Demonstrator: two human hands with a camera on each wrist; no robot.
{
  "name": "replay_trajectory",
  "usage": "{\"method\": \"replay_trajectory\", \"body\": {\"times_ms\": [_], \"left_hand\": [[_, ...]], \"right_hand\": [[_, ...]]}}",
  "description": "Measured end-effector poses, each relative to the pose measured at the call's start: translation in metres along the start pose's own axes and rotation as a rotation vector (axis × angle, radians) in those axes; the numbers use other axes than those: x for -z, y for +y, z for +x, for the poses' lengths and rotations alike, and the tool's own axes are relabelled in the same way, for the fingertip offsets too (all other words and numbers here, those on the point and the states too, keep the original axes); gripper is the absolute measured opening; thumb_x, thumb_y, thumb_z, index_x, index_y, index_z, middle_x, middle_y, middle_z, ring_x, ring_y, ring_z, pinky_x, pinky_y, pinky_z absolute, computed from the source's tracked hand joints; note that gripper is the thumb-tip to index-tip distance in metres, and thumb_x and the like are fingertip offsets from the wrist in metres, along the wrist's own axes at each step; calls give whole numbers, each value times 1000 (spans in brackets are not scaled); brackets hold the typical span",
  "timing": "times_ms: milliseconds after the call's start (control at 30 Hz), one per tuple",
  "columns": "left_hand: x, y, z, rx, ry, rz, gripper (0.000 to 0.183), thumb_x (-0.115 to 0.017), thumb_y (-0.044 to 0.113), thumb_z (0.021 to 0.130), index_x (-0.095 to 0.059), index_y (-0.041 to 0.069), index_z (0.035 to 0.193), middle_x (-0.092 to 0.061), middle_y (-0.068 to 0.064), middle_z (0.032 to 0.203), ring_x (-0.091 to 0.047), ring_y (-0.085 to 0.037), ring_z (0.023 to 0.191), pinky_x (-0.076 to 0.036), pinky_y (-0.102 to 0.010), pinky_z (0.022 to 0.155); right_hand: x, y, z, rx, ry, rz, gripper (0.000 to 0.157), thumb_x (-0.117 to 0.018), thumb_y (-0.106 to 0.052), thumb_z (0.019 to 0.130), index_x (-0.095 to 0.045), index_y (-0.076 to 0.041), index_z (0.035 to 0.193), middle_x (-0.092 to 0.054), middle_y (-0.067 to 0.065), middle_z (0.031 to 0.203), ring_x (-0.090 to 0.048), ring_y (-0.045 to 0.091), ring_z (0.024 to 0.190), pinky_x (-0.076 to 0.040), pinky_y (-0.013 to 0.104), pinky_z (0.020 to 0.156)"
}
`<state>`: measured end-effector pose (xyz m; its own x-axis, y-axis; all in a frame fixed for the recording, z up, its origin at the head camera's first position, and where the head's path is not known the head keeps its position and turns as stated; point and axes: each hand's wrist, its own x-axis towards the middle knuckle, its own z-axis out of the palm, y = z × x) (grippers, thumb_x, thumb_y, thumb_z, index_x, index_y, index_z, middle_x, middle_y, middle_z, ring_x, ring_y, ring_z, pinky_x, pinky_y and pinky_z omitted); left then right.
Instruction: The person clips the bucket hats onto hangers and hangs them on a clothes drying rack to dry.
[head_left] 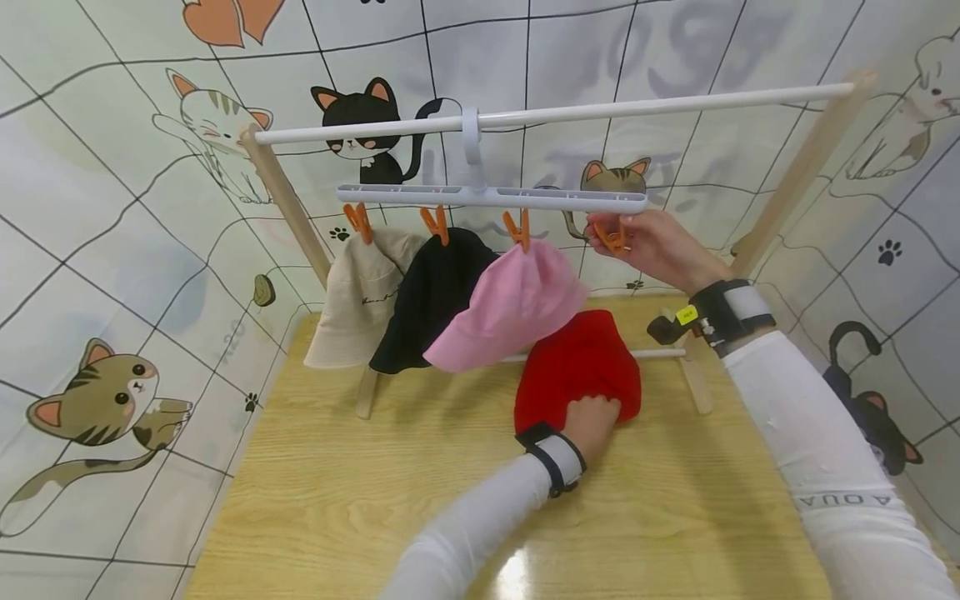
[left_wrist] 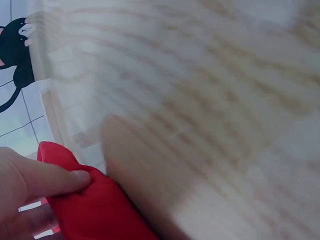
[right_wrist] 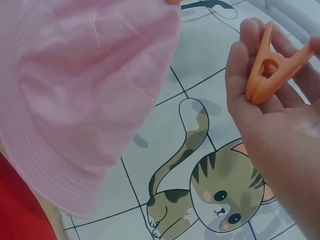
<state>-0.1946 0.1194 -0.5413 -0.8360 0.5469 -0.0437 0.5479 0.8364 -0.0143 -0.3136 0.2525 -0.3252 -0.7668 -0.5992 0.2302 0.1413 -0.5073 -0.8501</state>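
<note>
My left hand grips the red hat low over the table; in the left wrist view its thumb presses on the red cloth. Up at the right end of the white hanger, my right hand holds an orange clothespin, its tip pointing toward the palm in the right wrist view. To the left hang a pink bucket hat, a black hat and a beige hat, each from its own orange clip on the hanger.
The hanger hooks over a white rod on a wooden rack with slanted posts. A lower white bar runs behind the red hat. Cat-print sheeting walls in the wooden table on the back and sides.
</note>
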Motion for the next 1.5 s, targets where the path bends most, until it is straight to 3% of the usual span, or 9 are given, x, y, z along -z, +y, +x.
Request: {"method": "replay_trajectory", "body": {"times_ms": [233, 533, 767, 1100, 1233, 1500], "left_hand": [[24, -13, 4, -47, 29, -67, 15, -76, 17, 83, -68, 23, 95, -64, 7, 80, -57, -11, 68, -48, -28, 57], [92, -38, 12, -50, 108, -95, 12, -69, 14, 86, -67, 19, 97, -65, 4, 78, -58, -14, 66, -51, -30, 56], [125, -59, 20, -32, 185, -101, 18, -69, 15, 86, -70, 17, 103, -68, 0, 88, -64, -18, 73, -52, -33, 55], [155, -77, 22, 10, 205, -183, 26, -71, 21, 87, -67, 15, 112, -67, -1, 87, -62, -18, 72, -51, -29, 56], [163, -82, 22, 19, 246, -225, 25, -71, 20, 87, -66, 13, 110, -65, -1, 84, -60, -15, 68, -49, -26, 55], [174, -87, 20, 10, 264, -317, 20, -68, 14, 88, -65, 9, 107, -57, 0, 70, -54, -13, 60, -43, -21, 49]], "right_hand": [[2, -1, 0, 14, -42, 18, 35, -36, 3, 101, -53, 2, 131, -60, 19, 118, -55, 31, 112, -41, 37, 100], [3, -3, 1, 26, -56, -15, 38, -32, 3, 101, -54, 0, 131, -61, 17, 120, -53, 31, 114, -39, 36, 102], [5, -4, 3, 32, -107, 12, 38, -33, 5, 101, -54, 1, 133, -61, 17, 122, -51, 31, 117, -37, 36, 104], [3, -2, 5, 54, -96, -18, 45, -29, 8, 100, -52, -4, 137, -57, 15, 129, -50, 31, 119, -36, 36, 104], [1, -1, 6, 72, -73, -75, 45, -30, 6, 101, -51, -6, 139, -57, 12, 130, -48, 30, 120, -36, 36, 105], [3, 4, 3, 87, -87, -23, 43, -30, 8, 101, -55, -3, 133, -58, 16, 128, -51, 30, 118, -39, 33, 102]]}}
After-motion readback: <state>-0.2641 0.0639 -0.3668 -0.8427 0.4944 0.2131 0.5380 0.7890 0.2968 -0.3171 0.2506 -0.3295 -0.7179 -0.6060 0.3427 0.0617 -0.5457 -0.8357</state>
